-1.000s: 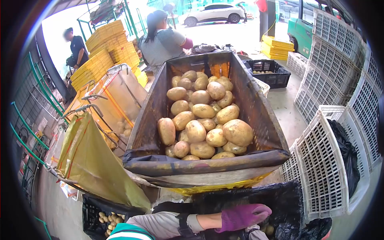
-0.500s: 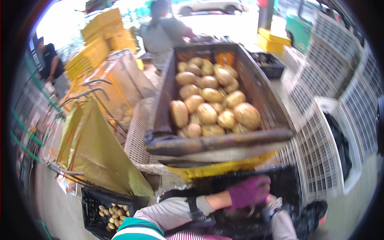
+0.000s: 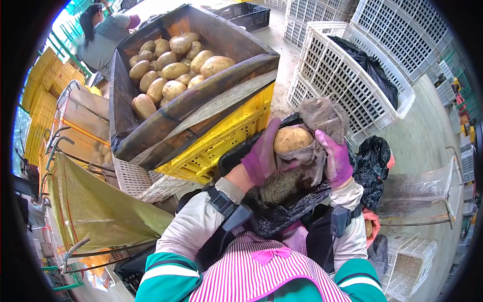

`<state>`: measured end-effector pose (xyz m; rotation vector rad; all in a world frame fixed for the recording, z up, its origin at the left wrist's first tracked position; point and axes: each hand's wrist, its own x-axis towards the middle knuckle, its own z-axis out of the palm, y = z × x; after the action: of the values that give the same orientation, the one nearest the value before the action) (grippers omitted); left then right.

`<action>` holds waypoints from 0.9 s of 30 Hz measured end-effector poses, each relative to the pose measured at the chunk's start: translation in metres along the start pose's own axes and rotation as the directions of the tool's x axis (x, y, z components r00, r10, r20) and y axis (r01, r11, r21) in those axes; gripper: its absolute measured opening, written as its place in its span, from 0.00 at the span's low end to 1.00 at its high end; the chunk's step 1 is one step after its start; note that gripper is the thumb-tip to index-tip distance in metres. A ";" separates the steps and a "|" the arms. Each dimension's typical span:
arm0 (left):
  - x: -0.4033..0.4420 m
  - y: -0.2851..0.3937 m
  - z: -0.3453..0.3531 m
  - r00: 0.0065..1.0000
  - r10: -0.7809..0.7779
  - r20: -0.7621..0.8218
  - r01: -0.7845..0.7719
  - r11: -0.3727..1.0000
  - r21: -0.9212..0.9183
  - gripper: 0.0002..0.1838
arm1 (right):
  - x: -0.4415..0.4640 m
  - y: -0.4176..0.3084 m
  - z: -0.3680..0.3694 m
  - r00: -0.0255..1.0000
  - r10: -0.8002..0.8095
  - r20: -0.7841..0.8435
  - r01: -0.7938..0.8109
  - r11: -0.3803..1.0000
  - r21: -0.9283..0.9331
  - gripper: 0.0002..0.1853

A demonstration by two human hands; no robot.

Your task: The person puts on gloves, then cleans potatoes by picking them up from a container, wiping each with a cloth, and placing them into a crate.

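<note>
A potato is between my gloved hands, above a black-lined crate in front of me. My left hand, in a purple glove, grips the potato from its left side. With my right hand I hold a grey-brown cloth against the potato's right side and underside. The cloth's upper part is bunched up behind the potato. Some of my fingertips are hidden behind the potato and cloth. Just ahead to the left, a dark-lined bin holds several potatoes.
The bin rests on a yellow crate. White crates stand to the right, one with black plastic inside. A yellow-green sack hangs on a metal frame at left. Another person is at the far left.
My view has swung right and down, so the bin sits further left. My left hand, earlier reaching across the black-lined crate, now grips a potato beside the cloth in my right hand.
</note>
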<state>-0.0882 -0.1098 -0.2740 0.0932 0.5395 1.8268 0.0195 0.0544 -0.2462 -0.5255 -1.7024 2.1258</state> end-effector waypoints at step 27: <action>0.052 -0.021 -0.009 0.733 0.661 0.164 -0.376 0.192 0.907 0.29 | 0.019 0.025 0.010 0.764 -0.627 0.153 0.538 0.488 -0.687 0.21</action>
<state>-0.0897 -0.0602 -0.3014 0.9214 1.9201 1.9636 -0.0030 0.0504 -0.2699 -0.1780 -2.1852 0.8912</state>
